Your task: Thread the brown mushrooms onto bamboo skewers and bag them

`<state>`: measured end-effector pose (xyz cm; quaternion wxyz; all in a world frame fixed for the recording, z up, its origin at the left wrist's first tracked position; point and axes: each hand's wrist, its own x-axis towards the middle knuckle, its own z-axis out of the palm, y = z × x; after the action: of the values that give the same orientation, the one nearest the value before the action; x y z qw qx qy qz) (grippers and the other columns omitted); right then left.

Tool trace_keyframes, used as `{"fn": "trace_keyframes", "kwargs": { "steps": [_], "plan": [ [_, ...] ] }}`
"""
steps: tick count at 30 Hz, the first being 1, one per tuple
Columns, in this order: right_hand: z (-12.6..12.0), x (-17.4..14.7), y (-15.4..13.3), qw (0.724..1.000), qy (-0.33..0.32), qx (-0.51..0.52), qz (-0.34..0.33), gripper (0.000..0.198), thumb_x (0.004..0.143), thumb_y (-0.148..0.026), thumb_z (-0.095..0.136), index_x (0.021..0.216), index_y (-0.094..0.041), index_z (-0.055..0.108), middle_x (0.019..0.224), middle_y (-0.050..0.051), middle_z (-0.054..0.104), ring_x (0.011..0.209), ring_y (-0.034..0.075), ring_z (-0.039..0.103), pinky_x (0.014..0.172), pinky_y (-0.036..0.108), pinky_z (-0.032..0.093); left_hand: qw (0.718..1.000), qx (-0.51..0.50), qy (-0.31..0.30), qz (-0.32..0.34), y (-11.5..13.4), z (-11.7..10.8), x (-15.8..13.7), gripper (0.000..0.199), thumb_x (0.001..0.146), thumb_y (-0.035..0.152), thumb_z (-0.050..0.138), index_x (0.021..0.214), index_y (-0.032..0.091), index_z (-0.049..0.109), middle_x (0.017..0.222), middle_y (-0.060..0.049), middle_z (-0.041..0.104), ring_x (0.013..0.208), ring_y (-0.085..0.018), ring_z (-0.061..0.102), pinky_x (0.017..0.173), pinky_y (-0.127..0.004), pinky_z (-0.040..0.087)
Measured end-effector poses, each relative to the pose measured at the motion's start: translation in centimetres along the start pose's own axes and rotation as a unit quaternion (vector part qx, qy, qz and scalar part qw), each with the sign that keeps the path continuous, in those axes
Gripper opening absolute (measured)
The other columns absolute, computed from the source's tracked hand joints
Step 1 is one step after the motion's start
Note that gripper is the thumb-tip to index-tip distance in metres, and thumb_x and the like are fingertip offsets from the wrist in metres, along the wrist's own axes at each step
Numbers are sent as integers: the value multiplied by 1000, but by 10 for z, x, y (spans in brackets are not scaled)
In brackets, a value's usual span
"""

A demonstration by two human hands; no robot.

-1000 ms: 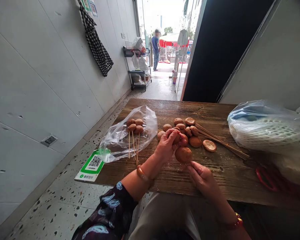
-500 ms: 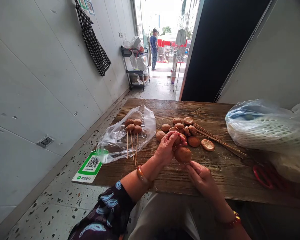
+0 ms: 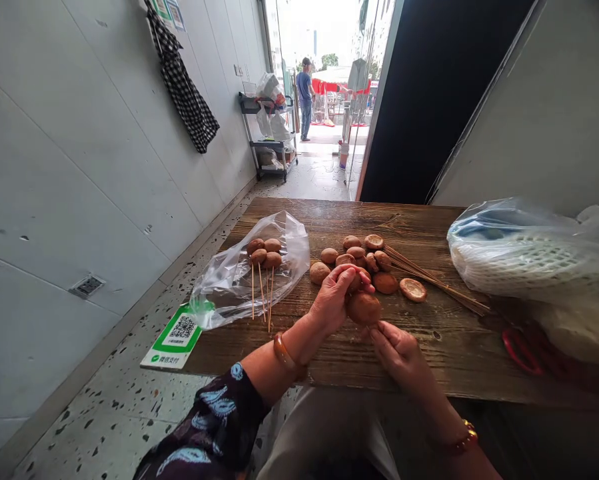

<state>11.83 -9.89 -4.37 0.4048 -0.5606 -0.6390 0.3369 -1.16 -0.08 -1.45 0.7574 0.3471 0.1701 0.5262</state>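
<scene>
My left hand (image 3: 330,299) is closed, thumb and fingers pinching a brown mushroom (image 3: 355,283) that they partly cover. Just below it, a larger mushroom cap (image 3: 364,309) sits between my two hands. My right hand (image 3: 399,350) is closed under that cap, fingertips pinched together at its lower edge. What they grip looks like a thin skewer, mostly hidden by the fingers. Beyond my hands lie several loose mushrooms (image 3: 386,283), one of them upside down (image 3: 413,290). A bundle of bamboo skewers (image 3: 439,283) fans out to the right.
On the left, skewered mushrooms (image 3: 264,257) rest on a clear plastic bag (image 3: 214,283). A QR code sign (image 3: 172,340) lies at the table's (image 3: 419,213) left corner. Red-handled scissors (image 3: 522,351) and a bag with foam netting (image 3: 519,257) are at right. A person (image 3: 305,99) stands outside.
The view has shifted very slightly. Both hands and the mushrooms keep practically the same positions.
</scene>
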Motion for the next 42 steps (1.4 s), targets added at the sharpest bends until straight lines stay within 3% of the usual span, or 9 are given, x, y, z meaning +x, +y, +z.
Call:
{"fn": "trace_keyframes", "kwargs": {
  "steps": [11,18,23,26,31,34,38,42],
  "plan": [
    [1,-1,1,1000,3,24,11,35,94,-44,45,72,-19,54,59,-3,44,55,12,37,53,24,34,1000,-8,11,-18,-3,1,0,31,75,40,73,88,15,60,79,-3,64,69,-16,64,70,-30,50],
    [3,1,3,998,-4,57,22,34,93,-46,47,72,-19,51,58,-4,42,53,11,34,49,24,30,999,-12,-17,-25,-1,-1,-1,30,78,40,71,91,15,61,82,-4,66,71,-17,65,72,-32,51],
    [5,-2,0,988,-21,133,73,35,91,-52,49,72,-22,46,51,-7,37,43,8,28,41,23,24,992,-85,-52,-83,12,-5,-1,50,83,57,59,115,19,58,106,-13,69,88,-25,69,83,-41,51],
    [5,-4,-2,987,-12,145,73,34,92,-51,49,74,-22,46,48,-8,38,41,8,28,42,23,25,986,-105,-69,-110,16,-6,-1,58,84,64,50,115,16,59,110,-16,69,93,-28,68,85,-43,50],
    [4,-5,-2,992,-2,113,64,32,91,-47,52,71,-22,48,48,-8,41,44,10,34,47,23,33,988,-64,-99,-100,12,-4,-4,42,86,47,59,113,14,62,105,-13,70,95,-25,67,88,-38,47],
    [1,-4,-2,995,-10,81,55,29,91,-46,52,78,-21,57,50,-6,46,46,12,39,49,24,38,992,-42,-91,-71,8,-5,-4,34,85,38,62,108,14,64,98,-12,71,91,-24,67,87,-38,47],
    [-2,-4,-2,998,-15,34,46,31,87,-45,56,99,-20,69,60,0,61,54,17,55,56,27,47,998,-45,-40,-29,9,-11,0,31,83,37,63,100,12,64,89,-11,71,83,-23,67,82,-36,48],
    [-2,-9,2,999,13,-1,45,35,82,-47,62,102,-20,72,79,5,70,77,23,65,66,29,52,998,-63,19,-17,13,-17,5,31,81,38,61,95,10,63,83,-11,70,78,-21,67,79,-34,49]
  ]
}}
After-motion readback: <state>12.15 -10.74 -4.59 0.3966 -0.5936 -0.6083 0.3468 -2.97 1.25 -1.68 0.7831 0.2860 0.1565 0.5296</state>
